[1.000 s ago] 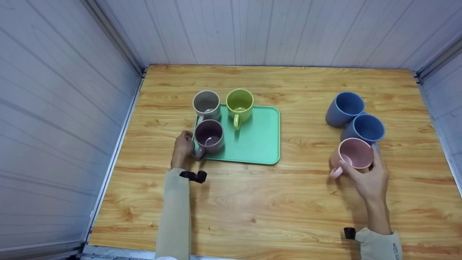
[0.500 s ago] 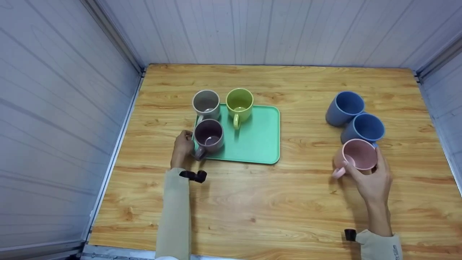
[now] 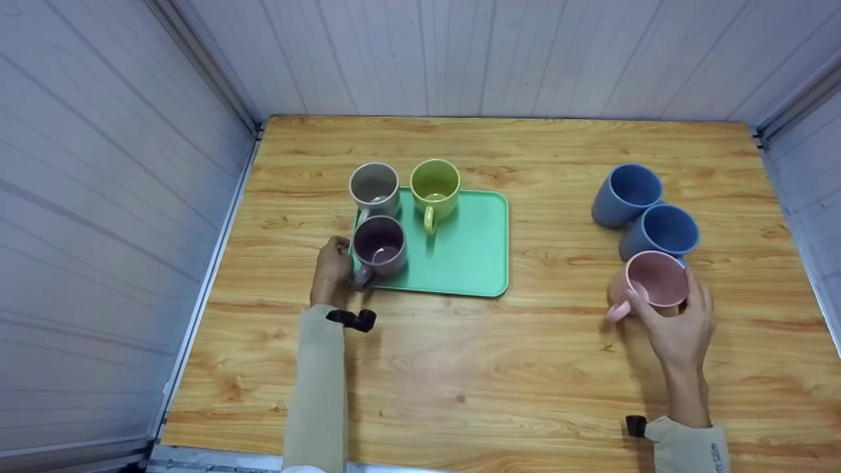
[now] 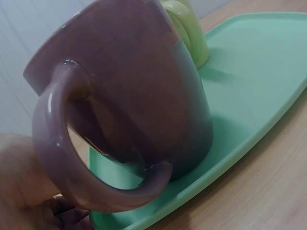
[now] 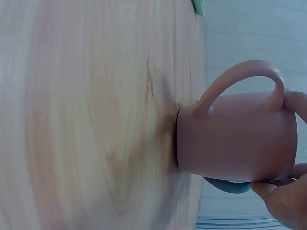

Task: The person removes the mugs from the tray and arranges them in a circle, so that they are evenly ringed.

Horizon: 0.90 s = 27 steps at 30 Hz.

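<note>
My right hand (image 3: 683, 328) grips a pink mug (image 3: 657, 279) by its rim, thumb on the near left side and fingers on the far right. Its handle points to the lower left in the head view. In the right wrist view the pink mug (image 5: 235, 136) is upright, its base at or just above the table; I cannot tell which. My left hand (image 3: 333, 263) holds the left edge of a green tray (image 3: 460, 263) with curled fingers, beside a purple mug (image 3: 380, 246). That mug's handle (image 4: 53, 143) partly hides the left hand in the left wrist view.
A grey mug (image 3: 374, 187) and a yellow-green mug (image 3: 435, 187) stand at the tray's back. Two blue mugs (image 3: 627, 194) stand close together just behind the pink one. White panel walls (image 3: 420, 59) enclose the wooden table (image 3: 460, 381) at the back and sides.
The right hand and the pink mug have shifted slightly to the right, then stayed almost still. The left hand, the tray and the other mugs hold their places.
</note>
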{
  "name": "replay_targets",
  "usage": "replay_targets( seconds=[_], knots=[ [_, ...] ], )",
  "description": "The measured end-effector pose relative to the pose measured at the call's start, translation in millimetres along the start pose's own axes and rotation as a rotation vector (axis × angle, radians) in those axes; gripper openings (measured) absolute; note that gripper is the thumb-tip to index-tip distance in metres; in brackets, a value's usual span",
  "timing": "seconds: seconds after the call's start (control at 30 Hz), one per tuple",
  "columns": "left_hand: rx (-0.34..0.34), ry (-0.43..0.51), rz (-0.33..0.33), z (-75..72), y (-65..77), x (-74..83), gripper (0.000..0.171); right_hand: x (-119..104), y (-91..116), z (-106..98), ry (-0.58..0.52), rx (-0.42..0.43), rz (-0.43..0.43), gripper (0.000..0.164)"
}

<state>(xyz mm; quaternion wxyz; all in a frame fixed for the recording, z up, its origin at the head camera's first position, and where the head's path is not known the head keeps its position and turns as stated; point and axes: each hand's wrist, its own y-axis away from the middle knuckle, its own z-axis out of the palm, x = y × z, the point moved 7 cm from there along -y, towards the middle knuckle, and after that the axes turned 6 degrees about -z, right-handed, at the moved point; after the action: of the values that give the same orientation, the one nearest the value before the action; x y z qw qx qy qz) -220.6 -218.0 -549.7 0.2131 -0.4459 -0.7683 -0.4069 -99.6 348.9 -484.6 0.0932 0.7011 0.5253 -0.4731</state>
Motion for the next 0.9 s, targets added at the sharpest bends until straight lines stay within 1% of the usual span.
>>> replay_targets(
  seconds=[0.2, 0.57, 0.77, 0.9],
  knots=[
    [-0.031, 0.003, -0.019, 1.5, -0.4, -2.0, 0.040, 3.0, -0.1, -1.7, -0.011, 0.008, 0.009, 0.084],
    [-0.035, 0.004, -0.032, 2.6, -0.9, -3.1, 0.040, 6.7, -0.1, -3.9, -0.032, 0.030, 0.023, 0.080],
    [-0.036, 0.004, -0.033, 1.7, -0.6, -3.3, 0.039, 8.5, -0.6, -3.3, -0.045, 0.032, 0.038, 0.080],
    [-0.038, 0.007, -0.036, 1.9, -0.8, -3.8, 0.040, 8.1, -0.7, -3.3, -0.044, 0.040, 0.033, 0.080]
  ],
)
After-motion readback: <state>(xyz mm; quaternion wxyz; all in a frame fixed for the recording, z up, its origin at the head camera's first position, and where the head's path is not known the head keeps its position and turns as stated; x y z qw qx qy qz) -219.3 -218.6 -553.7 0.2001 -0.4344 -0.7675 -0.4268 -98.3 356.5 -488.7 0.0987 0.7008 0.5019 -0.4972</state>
